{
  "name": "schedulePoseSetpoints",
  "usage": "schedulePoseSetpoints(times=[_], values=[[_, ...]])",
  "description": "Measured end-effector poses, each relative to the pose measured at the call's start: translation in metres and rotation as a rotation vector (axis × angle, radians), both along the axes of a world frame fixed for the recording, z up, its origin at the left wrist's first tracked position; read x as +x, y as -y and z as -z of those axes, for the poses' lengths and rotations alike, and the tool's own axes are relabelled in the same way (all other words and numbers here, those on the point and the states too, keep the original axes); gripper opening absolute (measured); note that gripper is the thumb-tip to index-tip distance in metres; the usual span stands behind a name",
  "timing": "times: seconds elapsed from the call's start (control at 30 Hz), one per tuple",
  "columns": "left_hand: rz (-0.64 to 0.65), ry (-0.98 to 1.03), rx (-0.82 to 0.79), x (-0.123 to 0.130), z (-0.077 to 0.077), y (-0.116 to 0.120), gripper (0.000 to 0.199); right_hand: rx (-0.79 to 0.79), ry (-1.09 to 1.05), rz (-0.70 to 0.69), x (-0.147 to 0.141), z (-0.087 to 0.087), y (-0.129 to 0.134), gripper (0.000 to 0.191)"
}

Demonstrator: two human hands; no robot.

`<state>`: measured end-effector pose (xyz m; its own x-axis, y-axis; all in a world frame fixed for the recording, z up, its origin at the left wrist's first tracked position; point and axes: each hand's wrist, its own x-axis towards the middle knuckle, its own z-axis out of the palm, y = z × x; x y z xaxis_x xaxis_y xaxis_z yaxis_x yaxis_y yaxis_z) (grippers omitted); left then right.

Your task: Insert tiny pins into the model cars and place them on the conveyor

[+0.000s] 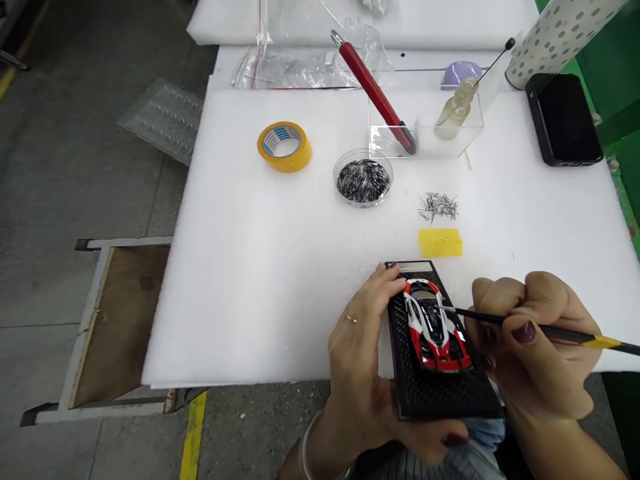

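- Head view, with the dish [364, 204] as landmark: the car [437, 327] sits to the right of it and closer to the person.
- The car is a small glossy model in red, white and black, with a dark cockpit, white strips along its middle and a red end towards the person.
- It stands on a black, textured base [445, 397], tilted above the near edge of the white mat [260, 280].
- The left hand [363, 353] is clamped on the base: fingers along its left side, thumb across under the near end.
- The right hand [537, 340] has thumb and fingers pinched together on a slim black tool [485, 317] with a yellow band. The tool's thin pale tip is over the car's cockpit; whether it touches cannot be told.
- The dish holds many fine black strips. Right of it lies a loose heap [439, 207] of similar strips, and just nearer the person than the heap, a yellow patch [440, 243] with tiny shiny bits.
- Left of the dish and slightly beyond it is a tape roll [300, 159].
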<state>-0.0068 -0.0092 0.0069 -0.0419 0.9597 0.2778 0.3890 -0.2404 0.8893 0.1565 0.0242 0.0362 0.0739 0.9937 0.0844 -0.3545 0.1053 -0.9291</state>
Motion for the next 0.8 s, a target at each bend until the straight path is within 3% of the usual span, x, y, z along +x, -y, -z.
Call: schedulePoseSetpoints(times=[0.13, 0.3, 0.43, 0.63, 0.8], values=[[-0.001, -0.022, 0.002, -0.0005, 0.0008, -0.0002, 0.05, 0.011, 0.001, -0.008, -0.0015, -0.0001, 0.0016, 0.01], [0.019, 0.008, 0.032, -0.0026, 0.0026, -0.0016, 0.088, -0.005, 0.054, 0.005, -0.0021, -0.0017, 0.0033, 0.009], [0.018, 0.012, 0.004, -0.0029, 0.0021, -0.0004, 0.073, -0.006, 0.058, 0.009, -0.0012, -0.0028, 0.0032, 0.012], [0.02, 0.018, 0.033, -0.002, 0.0013, -0.002, 0.09, -0.019, 0.063, 0.002, -0.0005, -0.0029, 0.0021, 0.014], [0.019, 0.011, 0.029, -0.0026, 0.0016, -0.0041, 0.088, -0.014, 0.068, 0.01, -0.0011, -0.0027, 0.0019, 0.013]])
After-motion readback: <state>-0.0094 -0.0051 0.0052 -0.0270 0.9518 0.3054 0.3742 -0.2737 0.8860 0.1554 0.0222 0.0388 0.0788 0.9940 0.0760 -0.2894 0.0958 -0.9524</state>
